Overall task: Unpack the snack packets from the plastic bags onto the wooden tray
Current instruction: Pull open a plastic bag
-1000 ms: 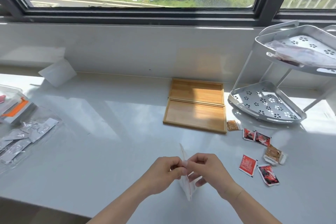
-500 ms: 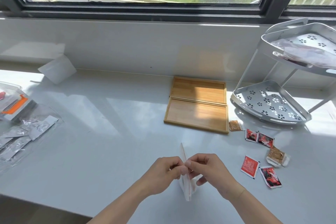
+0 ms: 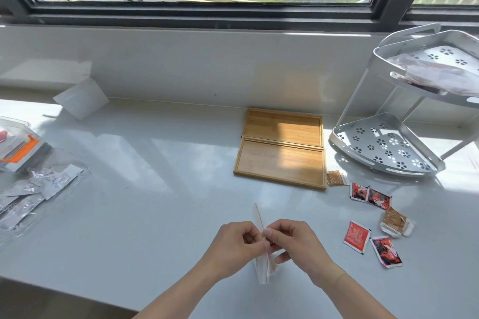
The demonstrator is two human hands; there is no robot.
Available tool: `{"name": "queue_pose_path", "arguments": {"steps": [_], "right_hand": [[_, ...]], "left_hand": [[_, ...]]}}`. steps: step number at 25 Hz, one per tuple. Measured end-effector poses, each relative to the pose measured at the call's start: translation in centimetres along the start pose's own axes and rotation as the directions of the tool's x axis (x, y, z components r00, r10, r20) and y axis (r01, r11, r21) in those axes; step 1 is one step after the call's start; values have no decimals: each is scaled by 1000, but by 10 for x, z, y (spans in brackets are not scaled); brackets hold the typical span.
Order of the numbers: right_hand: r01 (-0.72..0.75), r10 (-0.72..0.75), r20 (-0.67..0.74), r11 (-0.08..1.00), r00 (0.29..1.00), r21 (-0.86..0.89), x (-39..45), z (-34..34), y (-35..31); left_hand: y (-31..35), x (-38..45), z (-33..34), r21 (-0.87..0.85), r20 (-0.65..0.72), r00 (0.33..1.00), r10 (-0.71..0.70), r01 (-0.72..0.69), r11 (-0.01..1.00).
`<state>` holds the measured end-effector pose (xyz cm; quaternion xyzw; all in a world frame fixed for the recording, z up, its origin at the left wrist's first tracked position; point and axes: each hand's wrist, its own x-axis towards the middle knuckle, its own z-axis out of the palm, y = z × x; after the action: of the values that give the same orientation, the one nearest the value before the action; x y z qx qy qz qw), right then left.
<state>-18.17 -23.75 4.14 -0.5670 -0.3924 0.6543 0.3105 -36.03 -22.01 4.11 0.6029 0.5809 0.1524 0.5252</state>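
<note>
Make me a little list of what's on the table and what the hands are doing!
left hand: pinches the small plastic bag
right hand: pinches the same bag from the other side
wooden trays: two, side by side, nothing on them
snack packets: red and brown ones loose on the table, right of the trays
metal rack: far right, a bag on its upper shelf
silver packets: far left, in clear plastic

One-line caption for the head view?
Both hands pinch a small clear plastic bag; red and brown snack packets lie beside bare wooden trays.
</note>
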Motion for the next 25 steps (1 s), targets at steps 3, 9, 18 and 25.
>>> {"name": "queue_pose_path", "arguments": {"steps": [3,9,18,25], "right_hand": [[6,-6,-17,1000,1000,12,0,2,2],[14,-13,-25,1000,1000,21,0,4,3],[-52,50,26,996,998,73,0,4,-3],[-86,84,25,995,996,60,2,0,-2]], "left_hand": [[2,0,0,-35,6,999,-32,32,999],[2,-1,-1,-184,-10,997,-79,76,980],[0,1,-2,-150,-34,997,-70,64,987],[4,-2,0,44,-67,996,-54,57,997]]}}
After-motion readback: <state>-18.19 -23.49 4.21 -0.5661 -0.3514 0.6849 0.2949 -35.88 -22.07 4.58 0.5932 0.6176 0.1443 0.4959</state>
